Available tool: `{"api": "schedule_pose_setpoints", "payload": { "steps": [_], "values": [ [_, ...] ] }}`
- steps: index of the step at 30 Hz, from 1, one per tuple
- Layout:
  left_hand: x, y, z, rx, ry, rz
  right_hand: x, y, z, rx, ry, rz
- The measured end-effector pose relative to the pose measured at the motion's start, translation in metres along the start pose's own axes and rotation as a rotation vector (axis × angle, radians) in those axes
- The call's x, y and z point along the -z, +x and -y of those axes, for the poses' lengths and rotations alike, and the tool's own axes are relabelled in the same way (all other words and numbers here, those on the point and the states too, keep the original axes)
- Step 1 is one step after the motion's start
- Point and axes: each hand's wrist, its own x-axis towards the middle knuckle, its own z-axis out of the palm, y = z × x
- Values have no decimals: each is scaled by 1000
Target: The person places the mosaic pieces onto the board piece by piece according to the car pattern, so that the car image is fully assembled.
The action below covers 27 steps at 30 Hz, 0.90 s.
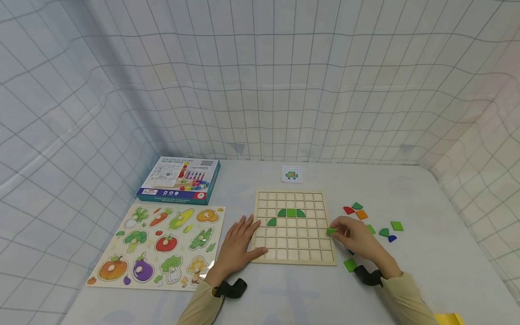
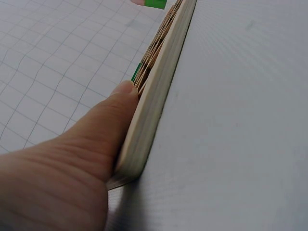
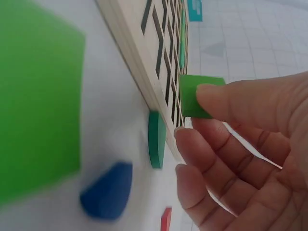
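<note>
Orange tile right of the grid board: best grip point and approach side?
Pinch the orange tile across two opposite edges, coming straight down from above. It lies flat on the table, so only its thin rims offer purchase. The red tile and green tile sit close on its far-left side, so probably set the fingers on the near and right edges, which look free.

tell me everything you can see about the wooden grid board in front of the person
The wooden grid board is a pale, square, light-wood tray, cut into rows of small square cells. It lies flat on the white table. Four green pieces sit in its cells: three in a row forming an arch, and one quarter-round lower left. The left hand rests flat against its left edge, thumb on the rim. The right hand pinches a green tile over its right edge.
</note>
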Motion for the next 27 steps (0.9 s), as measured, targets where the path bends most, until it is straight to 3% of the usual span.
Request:
{"api": "schedule_pose_setpoints", "payload": {
  "steps": [18,27],
  "values": [
    [2,0,-1,-1,-8,-4,-43,69,37,109,13,94],
    [1,1,-2,-1,-18,-8,-61,87,53,4,-3,97]
  ]
}}
